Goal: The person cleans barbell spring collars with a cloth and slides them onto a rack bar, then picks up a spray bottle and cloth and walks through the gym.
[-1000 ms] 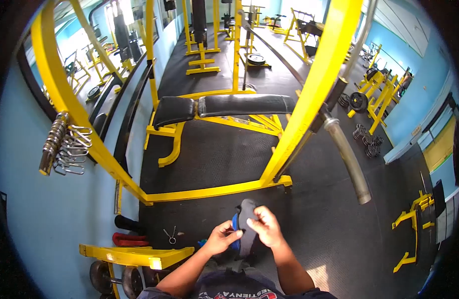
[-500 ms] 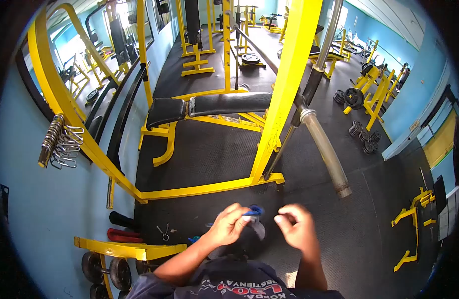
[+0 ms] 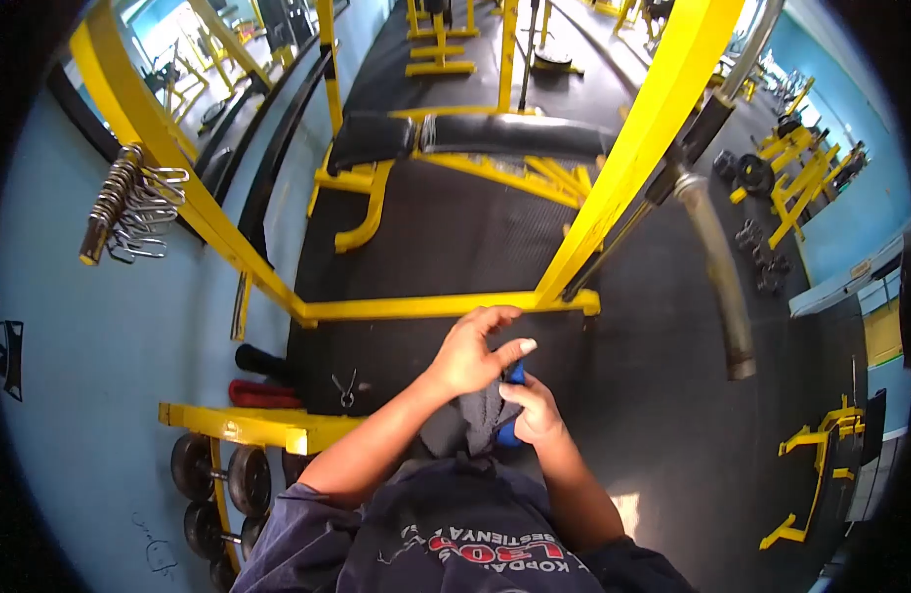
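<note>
A soft blue-and-grey cloth item (image 3: 485,410) is bunched in front of my shirt; its exact kind cannot be made out. My right hand (image 3: 537,413) grips it at its right side, thumb on top, with blue parts showing above and below the fingers. Just above the cloth is my left hand (image 3: 472,356), its fingers stretched and the thumb apart, holding nothing. The left thumb tip is close to the upper blue part; I cannot tell whether they touch.
Ahead stands a yellow rack frame (image 3: 426,306) around a black bench (image 3: 515,133). A bar end (image 3: 722,287) juts toward me on the right. Spring collars (image 3: 129,208) hang at left. Below them is a dumbbell rack (image 3: 228,425); one collar (image 3: 346,388) lies on the floor.
My left hand has let go of the blue part and spread its fingers. My right hand, apart before, now grips the cloth item. The view has tilted downward.
</note>
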Available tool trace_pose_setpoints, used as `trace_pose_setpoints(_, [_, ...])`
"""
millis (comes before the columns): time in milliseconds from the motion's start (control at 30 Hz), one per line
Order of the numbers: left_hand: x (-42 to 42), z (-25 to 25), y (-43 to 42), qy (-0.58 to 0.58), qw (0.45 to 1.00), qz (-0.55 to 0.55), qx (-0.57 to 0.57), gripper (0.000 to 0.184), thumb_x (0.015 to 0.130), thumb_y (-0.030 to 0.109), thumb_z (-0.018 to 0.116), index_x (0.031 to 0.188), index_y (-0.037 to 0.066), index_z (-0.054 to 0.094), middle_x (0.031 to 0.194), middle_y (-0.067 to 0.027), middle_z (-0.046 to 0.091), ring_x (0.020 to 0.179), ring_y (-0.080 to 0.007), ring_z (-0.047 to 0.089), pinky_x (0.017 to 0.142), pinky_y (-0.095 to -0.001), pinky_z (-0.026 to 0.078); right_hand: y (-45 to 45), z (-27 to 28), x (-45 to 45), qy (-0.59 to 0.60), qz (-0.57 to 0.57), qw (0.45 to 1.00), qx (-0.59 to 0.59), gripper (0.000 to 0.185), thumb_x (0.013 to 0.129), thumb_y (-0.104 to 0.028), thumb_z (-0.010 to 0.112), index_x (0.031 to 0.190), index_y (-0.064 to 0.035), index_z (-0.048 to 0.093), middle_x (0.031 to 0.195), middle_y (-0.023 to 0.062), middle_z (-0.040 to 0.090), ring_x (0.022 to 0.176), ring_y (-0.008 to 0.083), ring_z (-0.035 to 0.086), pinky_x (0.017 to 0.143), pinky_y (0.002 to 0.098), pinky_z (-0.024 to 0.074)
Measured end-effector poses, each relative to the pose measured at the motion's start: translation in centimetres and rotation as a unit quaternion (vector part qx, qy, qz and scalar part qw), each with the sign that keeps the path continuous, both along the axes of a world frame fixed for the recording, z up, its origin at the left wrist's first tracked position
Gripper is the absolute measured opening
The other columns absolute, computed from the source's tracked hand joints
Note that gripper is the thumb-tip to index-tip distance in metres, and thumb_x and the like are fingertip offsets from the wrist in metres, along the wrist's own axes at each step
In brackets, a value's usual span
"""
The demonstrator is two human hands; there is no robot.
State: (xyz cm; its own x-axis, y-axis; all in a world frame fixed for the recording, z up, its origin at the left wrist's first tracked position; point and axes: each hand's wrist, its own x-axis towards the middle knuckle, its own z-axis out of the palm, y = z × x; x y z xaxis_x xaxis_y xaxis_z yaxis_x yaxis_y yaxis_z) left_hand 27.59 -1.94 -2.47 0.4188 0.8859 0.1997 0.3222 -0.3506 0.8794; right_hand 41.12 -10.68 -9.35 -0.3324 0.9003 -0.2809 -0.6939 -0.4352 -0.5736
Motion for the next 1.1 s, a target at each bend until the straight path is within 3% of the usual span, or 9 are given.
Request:
trace_pose_setpoints(133, [-3.8, -11.8, -0.4, -0.015, 0.936, 0.071, -0.344, 0.047, 0.083, 0.026, 0.070, 0.121, 0.002, 0.055, 0.102, -0.0132, 0.063, 0.094, -0.0204, 0.060, 0.085, -0.0332, 0.047, -0.9, -4.6, -0.8, 0.083, -0.085, 0.981, -0.156, 0.037, 0.085, -0.008, 0.050, 0.120, 0.0040, 0.051, 0.115, 0.0145, 0.059, 0.104, 0.0263, 0.059, 0.095, 0.0384, 0.0435])
trace_pose_setpoints(267, [-9.6, -27.1, -4.7, 0.188, 0.857, 0.142, -0.457, 0.053, 0.080, 0.035, 0.071, 0.120, 0.004, 0.056, 0.096, -0.0102, 0.065, 0.090, -0.0179, 0.061, 0.082, -0.0323, 0.047, -3.9, -16.6, -0.3, 0.049, -0.150, 0.919, -0.362, 0.036, 0.086, -0.017, 0.051, 0.114, 0.0057, 0.055, 0.113, 0.0162, 0.062, 0.102, 0.0300, 0.061, 0.093, 0.0410, 0.0464])
trace_pose_setpoints(400, [-15.2, -45.0, -10.6, 0.350, 0.772, 0.199, -0.492, 0.060, 0.076, 0.037, 0.071, 0.122, 0.002, 0.053, 0.115, -0.0187, 0.061, 0.108, -0.0331, 0.058, 0.092, -0.0400, 0.046, -7.3, -27.7, -1.3, 0.033, -0.166, 0.868, -0.467, 0.035, 0.083, -0.014, 0.057, 0.114, 0.0030, 0.055, 0.111, 0.0137, 0.063, 0.100, 0.0279, 0.061, 0.093, 0.0409, 0.0463])
trace_pose_setpoints(533, [-17.2, -55.9, -12.1, 0.348, 0.719, 0.279, -0.532, 0.062, 0.077, 0.034, 0.071, 0.125, 0.000, 0.051, 0.116, -0.0169, 0.059, 0.106, -0.0288, 0.057, 0.091, -0.0369, 0.044, -9.9, -35.5, -4.1, -0.073, -0.138, 0.845, -0.511, 0.036, 0.080, -0.005, 0.060, 0.114, -0.0010, 0.054, 0.104, 0.0096, 0.063, 0.096, 0.0245, 0.061, 0.091, 0.0383, 0.0476])
trace_pose_setpoints(733, [-21.2, -65.9, -8.8, 0.371, 0.743, 0.422, -0.364, 0.043, 0.078, 0.023, 0.067, 0.110, -0.002, 0.051, 0.097, -0.0166, 0.059, 0.089, -0.0305, 0.057, 0.083, -0.0376, 0.047, -12.1, -43.2, -8.3, -0.141, -0.117, 0.829, -0.528, 0.042, 0.079, 0.001, 0.054, 0.121, 0.0010, 0.051, 0.111, 0.0105, 0.061, 0.100, 0.0235, 0.060, 0.092, 0.0364, 0.0469])
trace_pose_setpoints(800, [-25.5, -70.0, -7.1, 0.272, 0.773, 0.488, -0.301, 0.043, 0.077, 0.023, 0.066, 0.110, -0.001, 0.050, 0.102, -0.0188, 0.058, 0.094, -0.0329, 0.056, 0.086, -0.0401, 0.045, -11.6, -44.7, -9.3, -0.156, -0.093, 0.821, -0.541, 0.046, 0.079, 0.003, 0.052, 0.125, 0.0011, 0.049, 0.115, 0.0115, 0.060, 0.103, 0.0238, 0.059, 0.093, 0.0369, 0.0464])
trace_pose_setpoints(933, [-32.6, -75.0, -1.5, 0.394, 0.656, 0.543, -0.345, 0.056, 0.072, 0.027, 0.068, 0.117, 0.001, 0.048, 0.116, -0.0240, 0.054, 0.110, -0.0393, 0.051, 0.098, -0.0439, 0.039, -9.1, -47.1, -11.2, -0.176, -0.061, 0.840, -0.510, 0.045, 0.079, 0.003, 0.052, 0.123, 0.0009, 0.050, 0.115, 0.0117, 0.060, 0.103, 0.0239, 0.059, 0.093, 0.0364, 0.0461])
trace_pose_setpoints(1000, [-34.4, -76.1, 0.5, 0.427, 0.616, 0.534, -0.390, 0.062, 0.072, 0.027, 0.068, 0.124, 0.002, 0.046, 0.127, -0.0247, 0.046, 0.117, -0.0389, 0.047, 0.101, -0.0434, 0.038, -8.0, -47.6, -12.2, -0.234, -0.031, 0.842, -0.486, 0.026, 0.081, 0.000, 0.058, 0.106, -0.0039, 0.059, 0.090, 0.0003, 0.063, 0.078, 0.0095, 0.057, 0.071, 0.0254, 0.0459])
trace_pose_setpoints(1100, [-39.1, -80.6, 0.7, 0.440, 0.576, 0.525, -0.446, 0.088, 0.067, 0.038, 0.079, 0.136, 0.004, 0.034, 0.138, -0.0222, 0.036, 0.125, -0.0364, 0.040, 0.104, -0.0431, 0.037, -7.9, -47.0, -12.2, -0.322, 0.076, 0.826, -0.456, 0.029, 0.081, -0.003, 0.061, 0.110, -0.0037, 0.060, 0.092, -0.0008, 0.063, 0.079, 0.0076, 0.055, 0.072, 0.0228, 0.0445])
